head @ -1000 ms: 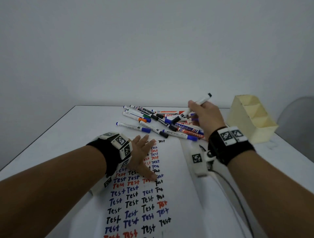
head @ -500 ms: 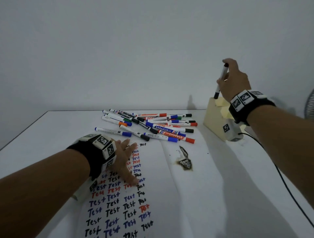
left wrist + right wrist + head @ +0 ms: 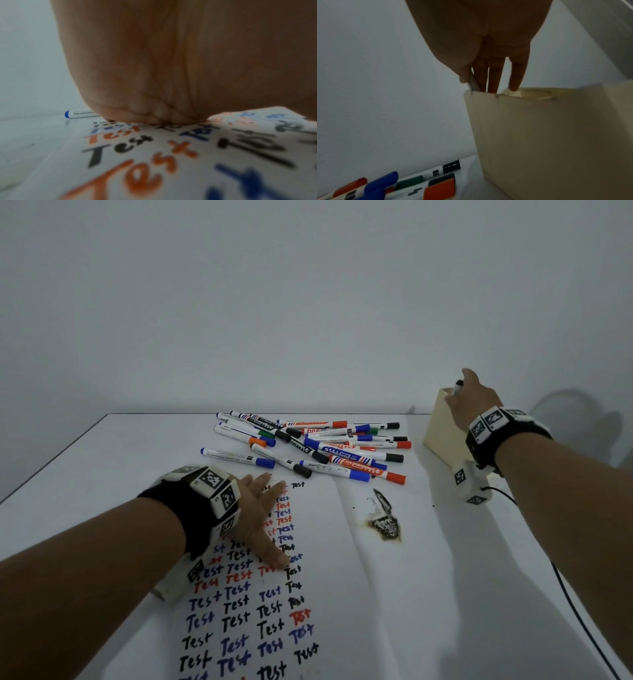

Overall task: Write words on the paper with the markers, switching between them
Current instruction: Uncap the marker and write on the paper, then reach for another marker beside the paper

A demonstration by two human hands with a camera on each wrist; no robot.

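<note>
My right hand [image 3: 474, 402] pinched a black-capped marker [image 3: 458, 387], its lower end inside the cream holder [image 3: 442, 436]. My left hand [image 3: 260, 518], fingers spread flat, pressed the paper [image 3: 342, 594] left of that holder; loose markers [image 3: 308, 446] lay beyond it.

Black wristbands [image 3: 181, 508] carry white marker-printed blocks [image 3: 486, 422]; arms bare.

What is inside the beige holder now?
A marker, held by the right hand, goes into the holder at its top. The rest of the inside is hidden.
</note>
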